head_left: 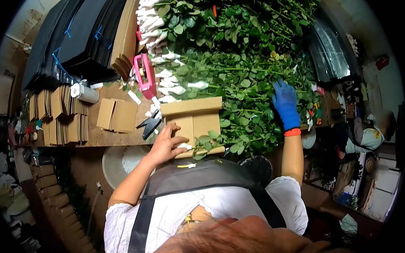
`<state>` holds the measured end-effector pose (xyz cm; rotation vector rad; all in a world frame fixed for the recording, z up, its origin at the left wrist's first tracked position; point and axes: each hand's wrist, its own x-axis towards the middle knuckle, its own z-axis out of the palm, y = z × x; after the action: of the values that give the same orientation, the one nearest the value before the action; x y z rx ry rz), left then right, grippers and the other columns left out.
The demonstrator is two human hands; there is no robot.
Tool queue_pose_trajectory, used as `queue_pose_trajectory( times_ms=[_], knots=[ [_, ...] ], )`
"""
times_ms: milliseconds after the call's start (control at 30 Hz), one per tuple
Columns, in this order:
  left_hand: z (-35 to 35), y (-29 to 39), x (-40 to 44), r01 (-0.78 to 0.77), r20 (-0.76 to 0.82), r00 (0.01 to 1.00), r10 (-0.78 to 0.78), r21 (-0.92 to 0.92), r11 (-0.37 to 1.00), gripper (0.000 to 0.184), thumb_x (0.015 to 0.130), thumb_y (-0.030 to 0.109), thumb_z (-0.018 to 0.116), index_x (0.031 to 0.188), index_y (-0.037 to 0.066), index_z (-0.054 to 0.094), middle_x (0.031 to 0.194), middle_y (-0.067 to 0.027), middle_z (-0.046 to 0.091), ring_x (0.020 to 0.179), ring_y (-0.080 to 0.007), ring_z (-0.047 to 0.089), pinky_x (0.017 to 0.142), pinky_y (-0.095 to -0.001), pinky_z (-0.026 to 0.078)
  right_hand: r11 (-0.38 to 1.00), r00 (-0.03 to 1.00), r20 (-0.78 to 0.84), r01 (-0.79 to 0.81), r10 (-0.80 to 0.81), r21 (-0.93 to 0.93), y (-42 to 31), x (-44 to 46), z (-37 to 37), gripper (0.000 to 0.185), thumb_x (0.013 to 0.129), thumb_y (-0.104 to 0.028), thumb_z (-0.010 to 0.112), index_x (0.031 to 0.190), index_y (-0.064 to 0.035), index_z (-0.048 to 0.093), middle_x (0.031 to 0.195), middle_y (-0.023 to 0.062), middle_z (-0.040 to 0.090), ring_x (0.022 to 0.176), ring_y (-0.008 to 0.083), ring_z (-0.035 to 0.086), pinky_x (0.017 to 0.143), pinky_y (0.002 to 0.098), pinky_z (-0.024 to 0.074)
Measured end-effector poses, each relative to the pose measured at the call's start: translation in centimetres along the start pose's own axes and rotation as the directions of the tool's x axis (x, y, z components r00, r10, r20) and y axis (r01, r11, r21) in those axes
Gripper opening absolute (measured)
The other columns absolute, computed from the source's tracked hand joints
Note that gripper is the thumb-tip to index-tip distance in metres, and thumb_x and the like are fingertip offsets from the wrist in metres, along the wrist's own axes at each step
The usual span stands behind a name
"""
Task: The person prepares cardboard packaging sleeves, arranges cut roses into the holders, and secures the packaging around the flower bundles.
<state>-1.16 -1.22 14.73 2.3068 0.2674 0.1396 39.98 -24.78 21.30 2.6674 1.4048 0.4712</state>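
Note:
My left hand [166, 145] is bare and rests at the left side of an opened cardboard wrapper [206, 124], fingers apart. Its fingertips are beside a white-wrapped flower head [183, 146], whose leafy stem lies across the wrapper's near edge. Whether the fingers grip that head is not clear. My right hand [285, 100], in a blue glove with an orange cuff, reaches onto the pile of green rose stems [249, 83]. Its fingertips are partly lost among the leaves, so a grip cannot be made out. White-wrapped heads [171, 90] line the pile's left side.
Left of the wrapper are black clippers [150, 123], a pink tape dispenser [144, 76], flat cardboard pieces [117, 115] and a white cup [84, 93]. Black sheets [87, 31] stand at the back left. Another person [367, 136] is at the far right.

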Motion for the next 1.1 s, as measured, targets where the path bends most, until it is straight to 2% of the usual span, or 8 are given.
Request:
queue_pose_trajectory(
  times_ms=[133,233,367,467,700,800,933,1100],
  knots=[
    [-0.1,-0.1,0.0,-0.017,0.033,0.999,0.016,0.030,0.999,0.031,0.075,0.028,0.083,0.103,0.016,0.077,0.129,-0.0185,0.052,0.127,-0.0377,0.047,0.104,-0.0458,0.043,0.894,0.984,-0.038,0.175,-0.175,0.413,-5.9,1.0,-0.7,0.028,0.081,-0.019,0.070,0.109,-0.0135,0.067,0.128,0.0105,0.061,0.116,0.0298,0.059,0.102,0.0445,0.0444],
    [-0.3,-0.1,-0.2,-0.015,0.046,0.999,0.013,0.049,0.999,0.029,0.077,0.030,0.082,0.102,0.016,0.078,0.130,-0.0192,0.052,0.129,-0.0375,0.045,0.105,-0.0453,0.042,0.960,0.959,0.182,0.176,-0.217,0.218,-10.4,2.0,0.5,0.031,0.081,-0.023,0.072,0.109,-0.0115,0.066,0.133,0.0120,0.058,0.120,0.0315,0.056,0.106,0.0448,0.0414],
    [0.2,-0.9,-0.4,-0.033,0.028,0.999,0.033,0.025,0.999,0.030,0.078,0.031,0.082,0.104,0.016,0.078,0.130,-0.0194,0.053,0.130,-0.0367,0.045,0.107,-0.0439,0.040,0.982,0.953,0.238,0.189,-0.189,0.023,-11.1,3.5,6.7,0.029,0.078,-0.018,0.072,0.106,-0.0130,0.066,0.126,0.0100,0.061,0.118,0.0286,0.057,0.105,0.0428,0.0412],
    [0.5,-1.3,-0.5,-0.060,-0.004,0.998,0.061,0.029,0.998,0.029,0.077,0.031,0.082,0.102,0.017,0.079,0.129,-0.0191,0.053,0.128,-0.0361,0.046,0.107,-0.0435,0.040,0.960,0.981,-0.147,0.156,-0.123,0.234,-11.1,4.0,0.1,0.029,0.077,-0.012,0.072,0.106,-0.0123,0.066,0.125,0.0085,0.062,0.115,0.0295,0.057,0.104,0.0428,0.0431],
    [0.9,-2.1,-0.4,-0.053,-0.077,0.996,0.052,-0.009,0.999,0.036,0.072,0.030,0.085,0.103,0.014,0.076,0.129,-0.0166,0.056,0.127,-0.0369,0.048,0.105,-0.0442,0.042,0.903,0.878,-0.431,0.342,-0.209,0.259,-8.4,2.4,-6.8,0.060,0.070,0.002,0.067,0.127,-0.0179,0.064,0.130,0.0045,0.063,0.117,0.0309,0.058,0.102,0.0449,0.0453],
    [1.0,-2.0,-0.6,0.009,-0.066,0.998,-0.010,-0.019,1.000,0.061,0.069,0.035,0.087,0.121,0.010,0.067,0.131,-0.0123,0.058,0.130,-0.0337,0.049,0.106,-0.0428,0.042,0.829,0.865,-0.351,0.468,-0.359,0.306,-8.8,0.2,-9.4,0.066,0.066,0.011,0.057,0.125,-0.0182,0.066,0.123,0.0058,0.066,0.114,0.0296,0.060,0.100,0.0475,0.0462],
    [0.8,-1.2,-0.5,0.134,-0.160,0.973,-0.166,-0.194,0.972,0.102,0.060,0.026,0.094,0.145,0.011,0.041,0.131,-0.0166,0.060,0.118,-0.0358,0.061,0.097,-0.0422,0.050,0.792,0.875,-0.108,0.475,-0.473,0.384,-8.6,-3.9,-7.4,0.070,0.064,0.008,0.063,0.129,-0.0208,0.063,0.119,0.0045,0.065,0.107,0.0316,0.059,0.093,0.0442,0.0470],
    [1.6,-2.1,-1.1,0.130,-0.169,0.969,-0.179,-0.263,0.956,0.097,0.061,0.026,0.094,0.143,0.012,0.043,0.127,-0.0088,0.066,0.121,-0.0319,0.058,0.100,-0.0399,0.048,0.844,0.887,0.172,0.326,-0.428,0.425,-9.7,-8.7,-3.8,0.069,0.066,0.006,0.065,0.128,-0.0228,0.063,0.116,0.0056,0.066,0.104,0.0321,0.059,0.092,0.0437,0.0472]
  ],
)
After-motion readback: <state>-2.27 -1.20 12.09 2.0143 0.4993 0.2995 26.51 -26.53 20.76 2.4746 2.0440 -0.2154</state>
